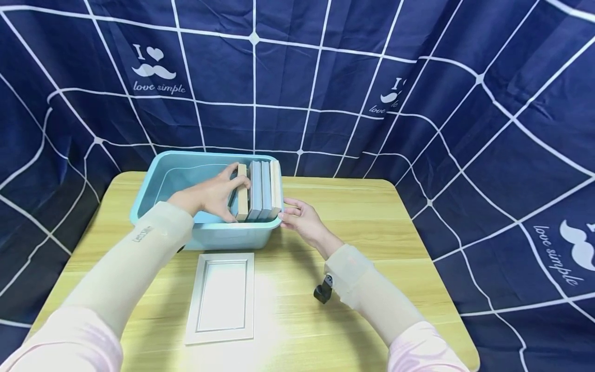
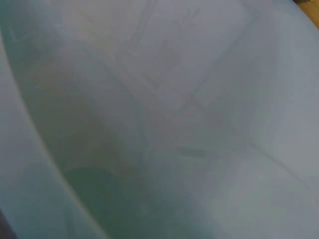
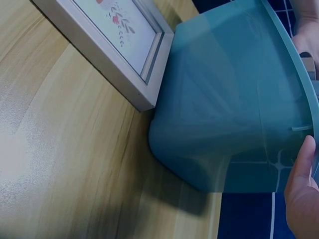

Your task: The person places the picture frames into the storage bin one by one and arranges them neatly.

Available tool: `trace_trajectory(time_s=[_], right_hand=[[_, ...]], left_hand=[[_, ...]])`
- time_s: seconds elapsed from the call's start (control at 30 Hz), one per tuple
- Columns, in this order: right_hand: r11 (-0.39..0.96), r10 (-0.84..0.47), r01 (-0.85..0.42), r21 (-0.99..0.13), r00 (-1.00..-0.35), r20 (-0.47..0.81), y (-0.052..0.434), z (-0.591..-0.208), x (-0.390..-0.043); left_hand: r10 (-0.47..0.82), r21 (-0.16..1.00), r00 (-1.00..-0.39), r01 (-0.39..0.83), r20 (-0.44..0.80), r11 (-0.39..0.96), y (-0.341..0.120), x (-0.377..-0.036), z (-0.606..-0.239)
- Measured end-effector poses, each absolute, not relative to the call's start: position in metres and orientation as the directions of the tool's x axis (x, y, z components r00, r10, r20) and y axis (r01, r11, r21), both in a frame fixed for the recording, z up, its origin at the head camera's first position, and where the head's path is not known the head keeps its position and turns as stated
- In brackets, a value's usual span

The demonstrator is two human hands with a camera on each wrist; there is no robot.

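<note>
A light blue plastic bin (image 1: 232, 236) stands on the table, with several picture frames upright in its right end. My left hand (image 1: 214, 195) reaches into it and grips a tan-edged picture frame (image 1: 243, 199), thumb at the near end, fingers over the far part. Right of that frame stand two blue-grey frames (image 1: 260, 191) and a cream frame (image 1: 276, 188) by the end wall. My right hand (image 1: 301, 221) touches the bin's right end with extended fingers; its thumb (image 3: 303, 162) lies near the rim in the right wrist view. The left wrist view is a blurred, pale bluish surface.
A white picture frame (image 1: 222, 298) lies on the wooden table (image 1: 353, 227) in front of the bin; the right wrist view shows a floral print (image 3: 119, 22) in it. Dark blue gridded curtains (image 1: 288, 77) hang behind and at both sides.
</note>
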State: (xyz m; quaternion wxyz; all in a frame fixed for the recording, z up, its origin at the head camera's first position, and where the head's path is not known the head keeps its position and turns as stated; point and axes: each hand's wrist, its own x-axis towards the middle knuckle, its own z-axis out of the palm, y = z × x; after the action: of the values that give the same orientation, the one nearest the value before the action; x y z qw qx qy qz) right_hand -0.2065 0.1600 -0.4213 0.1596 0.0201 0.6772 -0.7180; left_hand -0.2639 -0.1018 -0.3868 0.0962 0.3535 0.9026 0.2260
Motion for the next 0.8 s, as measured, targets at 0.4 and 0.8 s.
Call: trace_trajectory(time_s=[0.4,0.8], right_hand=[[-0.031,-0.208,0.255,-0.966,-0.947,-0.243,0.1586,-0.4205,-0.2050],[-0.041,-0.196,0.247,-0.968,-0.952,-0.235,0.1595,-0.4233,-0.2053]], left_hand=[[0.680,0.507,-0.733,0.591,0.012,0.628,-0.1035,-0.2643,-0.3924],[0.687,0.541,-0.725,0.598,0.050,0.592,-0.1018,-0.2633,-0.3961]])
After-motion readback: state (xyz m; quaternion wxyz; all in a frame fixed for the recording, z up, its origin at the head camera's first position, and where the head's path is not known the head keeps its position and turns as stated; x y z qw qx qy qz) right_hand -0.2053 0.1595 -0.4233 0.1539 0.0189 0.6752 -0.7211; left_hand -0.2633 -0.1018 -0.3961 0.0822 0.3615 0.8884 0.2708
